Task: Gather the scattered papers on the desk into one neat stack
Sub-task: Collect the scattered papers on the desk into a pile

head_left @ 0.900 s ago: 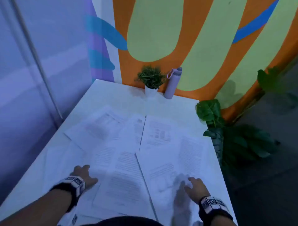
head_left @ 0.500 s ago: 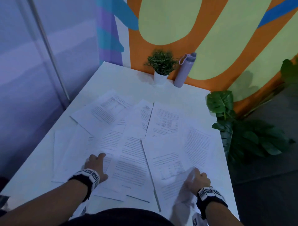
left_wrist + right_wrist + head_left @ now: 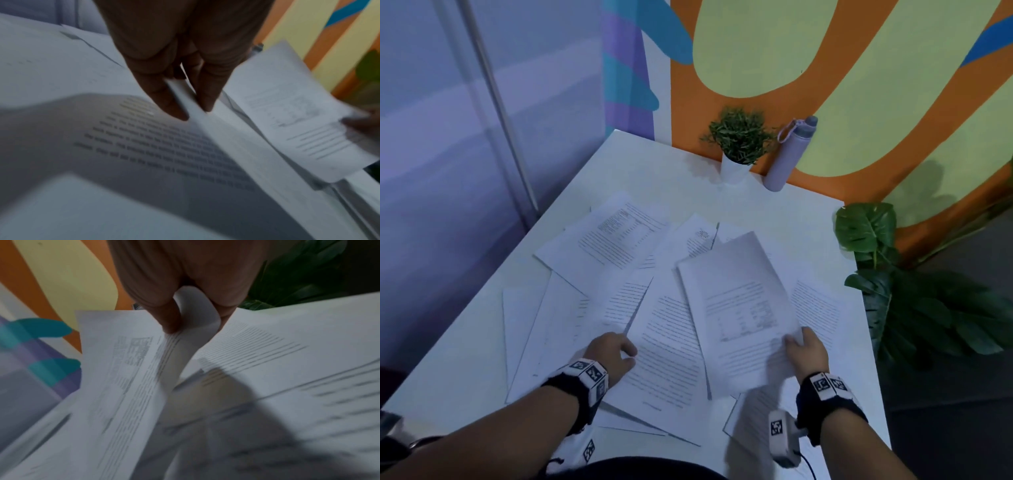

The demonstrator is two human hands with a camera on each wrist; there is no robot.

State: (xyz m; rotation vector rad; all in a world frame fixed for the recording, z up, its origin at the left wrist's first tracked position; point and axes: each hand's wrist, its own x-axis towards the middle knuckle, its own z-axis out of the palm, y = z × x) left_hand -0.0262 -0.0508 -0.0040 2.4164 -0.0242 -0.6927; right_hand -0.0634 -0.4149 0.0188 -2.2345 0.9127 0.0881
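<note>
Several printed white sheets lie fanned and overlapping on the white desk [image 3: 671, 178]. My right hand [image 3: 799, 342] pinches the near right corner of one printed sheet [image 3: 736, 301] and holds it raised and tilted above the others. In the right wrist view that hand [image 3: 195, 327] has the sheet [image 3: 127, 369] curled between thumb and fingers. My left hand [image 3: 619, 349] pinches the left edge of the middle sheet [image 3: 671, 346]. The left wrist view shows this hand [image 3: 193, 112] with the sheet's edge [image 3: 218, 129] between two fingertips, slightly lifted.
A small potted plant [image 3: 739, 144] and a lilac bottle [image 3: 789, 157] stand at the desk's far edge against the painted wall. A large leafy plant [image 3: 914, 294] stands off the desk's right side. A glass partition runs along the left.
My right hand has lifted one sheet off the pile and swung it up and leftward. My left hand has moved right to the middle sheet's edge and pinched it.
</note>
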